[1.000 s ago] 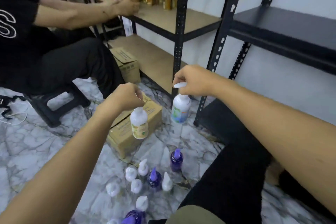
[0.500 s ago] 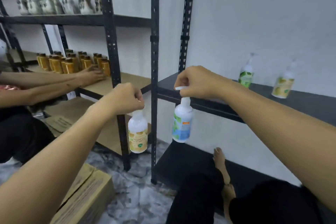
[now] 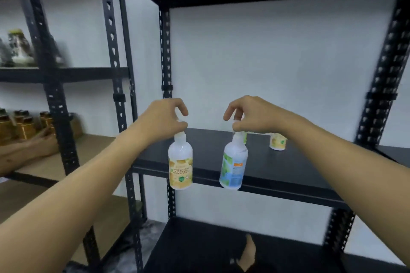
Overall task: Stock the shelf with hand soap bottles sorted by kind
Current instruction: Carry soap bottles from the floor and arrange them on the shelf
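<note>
Left hand (image 3: 163,117): pinches the yellow-label bottle (image 3: 180,163) by its pump top, hanging before the black shelf (image 3: 277,168).
Right hand (image 3: 250,117): grips the green-label bottle (image 3: 234,166) likewise (top-held for lowering upright).
Shelved: a yellow bottle (image 3: 277,142) and probably a green one, partly hidden, marking each kind's spot.

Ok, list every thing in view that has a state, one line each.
left hand: grips the yellow-label bottle's pump top.
right hand: grips the green-label bottle's pump top.
yellow-label bottle: hanging upright, in front of the shelf edge.
green-label bottle: hanging, slightly tilted, not set down.
black shelf: holds two bottles at the back.
two bottles: standing, partly hidden.
</note>
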`<state>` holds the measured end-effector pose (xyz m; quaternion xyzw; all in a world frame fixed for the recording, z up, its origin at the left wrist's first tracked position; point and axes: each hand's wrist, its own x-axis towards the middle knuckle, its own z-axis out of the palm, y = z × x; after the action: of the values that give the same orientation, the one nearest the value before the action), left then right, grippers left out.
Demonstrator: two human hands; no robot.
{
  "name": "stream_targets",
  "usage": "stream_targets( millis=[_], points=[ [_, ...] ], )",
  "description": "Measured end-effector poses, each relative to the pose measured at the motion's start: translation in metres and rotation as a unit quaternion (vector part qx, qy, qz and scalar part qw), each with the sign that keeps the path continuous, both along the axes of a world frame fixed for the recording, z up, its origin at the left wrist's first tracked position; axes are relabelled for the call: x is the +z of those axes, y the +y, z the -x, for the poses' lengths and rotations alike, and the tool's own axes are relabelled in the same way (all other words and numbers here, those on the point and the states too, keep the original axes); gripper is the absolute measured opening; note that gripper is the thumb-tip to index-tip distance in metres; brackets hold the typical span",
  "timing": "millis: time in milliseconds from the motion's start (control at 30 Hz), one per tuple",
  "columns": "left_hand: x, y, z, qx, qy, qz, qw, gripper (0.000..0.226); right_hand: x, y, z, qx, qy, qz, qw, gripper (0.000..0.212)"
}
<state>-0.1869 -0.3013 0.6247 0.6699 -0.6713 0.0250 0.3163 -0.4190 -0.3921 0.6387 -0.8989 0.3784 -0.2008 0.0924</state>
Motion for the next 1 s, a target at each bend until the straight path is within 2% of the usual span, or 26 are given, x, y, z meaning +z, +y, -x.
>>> stream_targets(
  millis=[300,600,800,1000],
  points=[
    [0.030,-0.087,0.062,-0.077,0.017,0.010,0.997,0.021,0.020,-0.048,0.075,-0.092,-0.025,0.015,0.995,0.024],
    [0.032,-0.155,0.113,-0.122,0.037,0.016,0.992,0.021,0.016,-0.090,0.131,-0.151,-0.039,0.020,0.988,0.026],
    [0.031,-0.178,0.116,-0.118,0.033,0.011,0.992,0.023,0.016,-0.112,0.133,-0.148,-0.046,0.025,0.988,0.026],
    [0.038,-0.178,0.088,-0.095,0.041,0.020,0.994,0.024,0.027,-0.132,0.103,-0.099,-0.043,0.023,0.994,0.024]
  ],
)
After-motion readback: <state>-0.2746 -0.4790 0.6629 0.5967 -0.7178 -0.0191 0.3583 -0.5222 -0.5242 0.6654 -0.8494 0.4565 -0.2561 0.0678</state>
